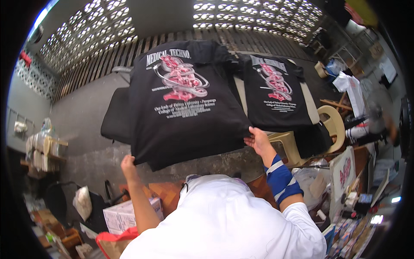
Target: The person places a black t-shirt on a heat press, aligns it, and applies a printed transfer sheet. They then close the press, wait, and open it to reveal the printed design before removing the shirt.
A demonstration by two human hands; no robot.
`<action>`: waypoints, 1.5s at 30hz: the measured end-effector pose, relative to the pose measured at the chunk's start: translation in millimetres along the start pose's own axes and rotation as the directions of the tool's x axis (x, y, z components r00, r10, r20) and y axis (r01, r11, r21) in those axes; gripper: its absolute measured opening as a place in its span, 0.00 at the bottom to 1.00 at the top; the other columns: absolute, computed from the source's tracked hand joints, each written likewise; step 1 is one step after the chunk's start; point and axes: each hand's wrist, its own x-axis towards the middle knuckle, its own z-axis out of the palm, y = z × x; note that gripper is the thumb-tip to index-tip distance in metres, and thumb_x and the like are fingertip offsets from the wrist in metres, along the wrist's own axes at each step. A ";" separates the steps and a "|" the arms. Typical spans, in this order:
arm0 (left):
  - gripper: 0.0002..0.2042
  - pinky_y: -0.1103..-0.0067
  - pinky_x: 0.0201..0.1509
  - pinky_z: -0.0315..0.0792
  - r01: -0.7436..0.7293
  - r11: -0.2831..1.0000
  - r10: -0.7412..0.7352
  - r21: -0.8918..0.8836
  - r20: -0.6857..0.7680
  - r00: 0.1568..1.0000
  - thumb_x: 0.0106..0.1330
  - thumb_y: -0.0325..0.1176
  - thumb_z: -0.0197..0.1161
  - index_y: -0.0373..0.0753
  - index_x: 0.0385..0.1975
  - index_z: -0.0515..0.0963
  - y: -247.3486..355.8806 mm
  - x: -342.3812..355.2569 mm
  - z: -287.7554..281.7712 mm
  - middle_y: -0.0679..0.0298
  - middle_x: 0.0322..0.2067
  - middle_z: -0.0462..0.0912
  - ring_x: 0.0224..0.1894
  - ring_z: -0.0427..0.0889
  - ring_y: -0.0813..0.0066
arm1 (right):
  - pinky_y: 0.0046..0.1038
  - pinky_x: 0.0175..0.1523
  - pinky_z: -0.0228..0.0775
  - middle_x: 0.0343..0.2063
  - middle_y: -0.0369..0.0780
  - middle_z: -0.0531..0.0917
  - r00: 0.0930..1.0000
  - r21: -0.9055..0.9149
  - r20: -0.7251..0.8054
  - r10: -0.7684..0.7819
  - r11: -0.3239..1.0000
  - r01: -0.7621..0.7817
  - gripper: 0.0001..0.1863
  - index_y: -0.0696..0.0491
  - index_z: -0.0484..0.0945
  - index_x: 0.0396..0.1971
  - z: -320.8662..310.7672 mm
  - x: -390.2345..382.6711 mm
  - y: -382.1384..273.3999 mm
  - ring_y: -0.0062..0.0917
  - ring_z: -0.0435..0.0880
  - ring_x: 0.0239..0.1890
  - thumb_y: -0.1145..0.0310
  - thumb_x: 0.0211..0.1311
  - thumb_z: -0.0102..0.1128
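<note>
A black printed T-shirt [185, 125] is spread out in front of me, its red and silver design and white lettering facing up. Its near left hem corner is pinched in my left hand [130, 167]. My right hand [259, 141] grips the near right hem corner, so the hem stretches between both hands. A second black T-shirt [278, 116] with the same kind of print lies flat just to the right, over a pale board [312, 105]. Whatever supports the first shirt is mostly hidden under it.
Right of the shirts stands a cream plastic chair [337, 125]. A printed cardboard box [125, 216] and a red bag [113, 238] are near my left arm. Clear plastic bags [310, 181] and a framed print screen [343, 181] stand at the right. Slatted wood [172, 38] runs along the far wall.
</note>
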 end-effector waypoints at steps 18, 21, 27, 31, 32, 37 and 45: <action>0.09 0.73 0.50 0.81 -0.492 0.849 0.226 0.191 0.711 0.666 0.72 0.30 0.66 0.32 0.44 0.86 41.0 -93.5 474.7 0.55 0.39 0.89 0.44 0.90 0.63 | 0.43 0.50 0.74 0.34 0.38 0.87 0.557 -0.841 0.162 -0.814 0.182 0.510 0.06 0.49 0.89 0.36 -105.9 124.7 -41.3 0.40 0.84 0.43 0.64 0.64 0.71; 0.22 0.66 0.58 0.79 0.118 0.970 -0.238 0.211 0.748 0.619 0.76 0.47 0.63 0.33 0.54 0.82 17.4 -71.5 555.5 0.56 0.46 0.88 0.49 0.87 0.59 | 0.36 0.42 0.77 0.30 0.40 0.88 0.531 -0.712 0.026 -0.847 0.357 0.604 0.07 0.55 0.88 0.39 -120.6 116.3 -79.1 0.36 0.86 0.35 0.68 0.66 0.71; 0.39 0.50 0.73 0.68 0.893 0.444 -0.312 0.075 0.947 0.075 0.70 0.71 0.59 0.42 0.66 0.75 19.0 8.8 742.7 0.55 0.65 0.80 0.65 0.78 0.50 | 0.24 0.38 0.73 0.28 0.36 0.84 0.662 -0.491 0.001 -0.750 0.576 0.653 0.04 0.58 0.86 0.38 -128.5 76.0 -138.0 0.18 0.80 0.32 0.75 0.65 0.71; 0.33 0.55 0.69 0.74 0.528 0.716 0.027 -0.457 0.774 0.633 0.76 0.61 0.58 0.34 0.63 0.77 13.2 144.3 834.9 0.50 0.60 0.83 0.60 0.84 0.52 | 0.30 0.43 0.78 0.34 0.41 0.88 0.622 -0.575 0.067 -0.780 0.479 0.663 0.05 0.58 0.86 0.38 -131.0 66.8 -160.5 0.30 0.86 0.35 0.77 0.62 0.72; 0.31 0.56 0.66 0.77 0.588 0.585 0.190 -0.558 0.800 0.570 0.80 0.58 0.51 0.32 0.63 0.77 15.5 155.6 860.9 0.49 0.59 0.83 0.57 0.86 0.51 | 0.32 0.44 0.79 0.35 0.42 0.88 0.593 -0.612 0.075 -0.802 0.433 0.662 0.06 0.58 0.86 0.38 -137.0 65.6 -158.5 0.35 0.88 0.37 0.78 0.61 0.72; 0.22 0.74 0.68 0.72 -0.224 0.917 0.373 -0.330 0.509 0.776 0.73 0.28 0.67 0.31 0.65 0.78 42.8 163.5 924.3 0.54 0.60 0.84 0.61 0.82 0.68 | 0.33 0.54 0.82 0.46 0.46 0.89 0.708 -0.620 -0.100 -0.699 0.600 0.506 0.15 0.54 0.87 0.50 -147.4 38.5 -147.6 0.37 0.90 0.46 0.70 0.64 0.73; 0.14 0.55 0.82 0.58 0.074 0.700 0.285 -0.710 0.182 -0.941 0.69 0.25 0.67 0.38 0.53 0.87 173.9 -235.2 721.7 0.52 0.66 0.80 0.74 0.73 0.51 | 0.41 0.76 0.66 0.67 0.46 0.79 0.692 0.437 -0.518 -0.503 0.539 0.720 0.42 0.59 0.72 0.71 -304.2 -143.2 -123.3 0.37 0.76 0.70 0.36 0.75 0.56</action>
